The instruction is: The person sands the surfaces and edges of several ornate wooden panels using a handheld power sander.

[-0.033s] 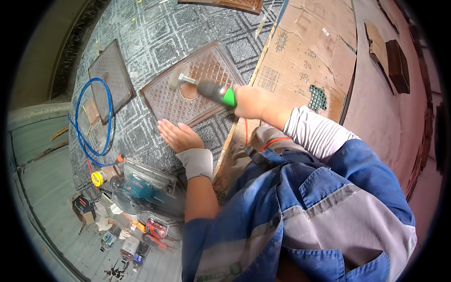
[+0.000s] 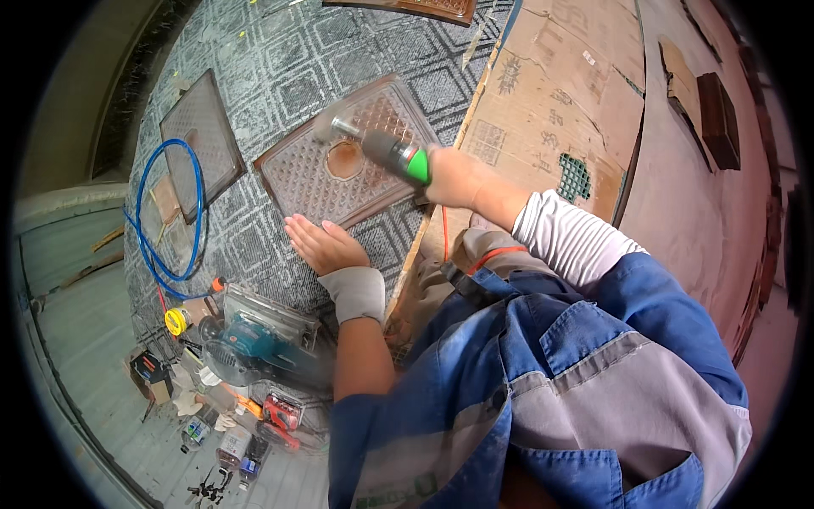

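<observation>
While I lean over a workbench covered with a grey diamond-patterned mat (image 2: 280, 68), my right hand (image 2: 454, 176) is wrapped tight around a small rotary grinding tool with a green collar (image 2: 392, 155), its blurred working head (image 2: 326, 125) meeting the upper edge of a square brown carved wooden panel (image 2: 339, 157). That panel lies flat on the mat, just ahead of me, with a rounded bare patch near its middle. My left hand (image 2: 320, 244) rests palm down on the mat, fingers straight and together, touching or just beside the panel's near edge; it grips nothing. A grey cuff covers that wrist. I judge the panel to be stiff, fairly light and prone to sliding under the tool, so it is best steadied by flat pressure at its rim rather than on its fine textured relief, which could chip. A second, darker panel (image 2: 202, 140) lies to the left beside a looped blue cable (image 2: 144, 212). Near my left forearm sits a teal power sander (image 2: 254, 343), with a yellow tape measure (image 2: 176, 321) close by. Flattened cardboard (image 2: 560, 76) covers the bench to my right.
</observation>
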Tool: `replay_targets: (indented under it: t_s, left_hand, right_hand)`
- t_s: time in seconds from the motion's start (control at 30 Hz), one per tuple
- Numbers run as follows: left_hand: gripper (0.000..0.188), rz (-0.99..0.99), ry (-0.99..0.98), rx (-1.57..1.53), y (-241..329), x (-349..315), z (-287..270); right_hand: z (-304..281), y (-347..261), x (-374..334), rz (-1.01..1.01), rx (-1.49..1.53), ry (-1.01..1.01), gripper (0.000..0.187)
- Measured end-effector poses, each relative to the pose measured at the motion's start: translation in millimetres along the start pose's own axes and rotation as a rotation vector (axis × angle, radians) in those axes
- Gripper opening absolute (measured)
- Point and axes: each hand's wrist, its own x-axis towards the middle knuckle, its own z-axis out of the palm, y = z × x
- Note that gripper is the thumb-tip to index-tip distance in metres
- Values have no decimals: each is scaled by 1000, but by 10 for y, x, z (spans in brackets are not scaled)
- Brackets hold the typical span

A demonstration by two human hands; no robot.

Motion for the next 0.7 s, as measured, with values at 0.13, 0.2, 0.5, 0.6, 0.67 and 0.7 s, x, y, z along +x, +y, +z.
replay_targets:
  t_s: [0.13, 0.2, 0.5, 0.6, 0.67, 0.7]
  left_hand:
    - [53, 10, -3, -2, 2, -12, 13]
    - [53, 35, 24, 6, -6, -16, 12]
    - [54, 24, 10, 6, -15, -18, 16]
    - [54, 3, -14, 14, -19, -23, 1]
    - [54, 1, -24, 53, -2, -19, 8]
    - [54, -3, -18, 15, 6, -16, 10]
  right_hand:
    - [-42, 128, 47, -76, -16, -32, 40]
    - [-51, 177, 74, -46, -10, 12, 39]
    - [-98, 248, 82, 6, -59, 35, 43]
    - [-112, 241, 85, -8, -51, 48, 47]
    - [-104, 234, 87, -48, -118, -45, 47]
    - [-90, 225, 81, -40, -134, -87, 46]
